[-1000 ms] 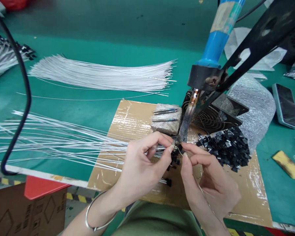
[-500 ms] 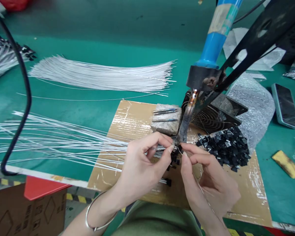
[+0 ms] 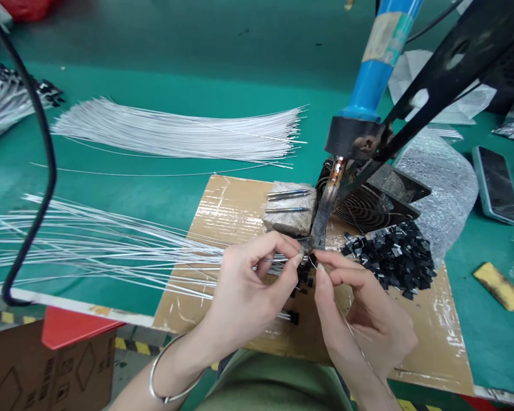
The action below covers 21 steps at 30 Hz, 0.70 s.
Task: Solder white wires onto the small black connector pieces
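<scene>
Diagonally, the thin silvery wire (image 3: 352,330), pinched by the right hand (image 3: 372,311), slants up-left toward the blue-handled soldering iron (image 3: 363,103); the left hand (image 3: 251,282) pinches something indistinct.

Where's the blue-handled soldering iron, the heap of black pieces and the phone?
Soldering iron (image 3: 368,85): head view, on its blue handle.
Heap of black pieces (image 3: 393,260): head view, middle of the heap.
Phone (image 3: 497,184): head view, on its dark screen.
</scene>
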{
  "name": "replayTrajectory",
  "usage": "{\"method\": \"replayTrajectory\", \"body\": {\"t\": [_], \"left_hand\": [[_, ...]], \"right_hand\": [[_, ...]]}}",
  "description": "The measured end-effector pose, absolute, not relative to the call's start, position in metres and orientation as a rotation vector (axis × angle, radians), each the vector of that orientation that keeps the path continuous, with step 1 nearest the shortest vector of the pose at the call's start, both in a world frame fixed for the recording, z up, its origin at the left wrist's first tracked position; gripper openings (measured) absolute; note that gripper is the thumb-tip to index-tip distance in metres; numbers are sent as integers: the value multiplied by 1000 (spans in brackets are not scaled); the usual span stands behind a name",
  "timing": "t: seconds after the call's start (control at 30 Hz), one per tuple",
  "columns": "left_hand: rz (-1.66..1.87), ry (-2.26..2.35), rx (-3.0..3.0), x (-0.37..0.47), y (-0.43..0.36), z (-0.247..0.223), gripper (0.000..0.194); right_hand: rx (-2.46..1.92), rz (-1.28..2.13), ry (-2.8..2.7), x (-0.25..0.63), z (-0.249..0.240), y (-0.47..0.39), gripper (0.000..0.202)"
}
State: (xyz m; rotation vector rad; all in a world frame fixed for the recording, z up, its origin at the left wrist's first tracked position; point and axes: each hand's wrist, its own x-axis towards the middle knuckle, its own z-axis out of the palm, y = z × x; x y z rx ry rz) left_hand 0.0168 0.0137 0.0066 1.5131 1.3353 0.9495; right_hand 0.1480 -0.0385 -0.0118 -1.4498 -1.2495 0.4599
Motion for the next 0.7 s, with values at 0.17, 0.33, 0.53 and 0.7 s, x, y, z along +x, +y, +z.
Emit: {"method": "replayTrajectory", "body": {"t": [0.17,0.33,0.53,0.7], "left_hand": [[955,1319,1525,16,13,7,14],[965,1310,1556,16,13,6,14],[948,1328,1548,15,12,6,14],[917,1320,1549,14,12,7,13]], "right_hand": [[-1445,432,-1282,150,-13,-38,15],[-1435,415,-1324,152,-15,-39,17],[-1423,434,-1331,153,-16,-40,17],[-1416,490,-1299,153,-17,-41,14]]}}
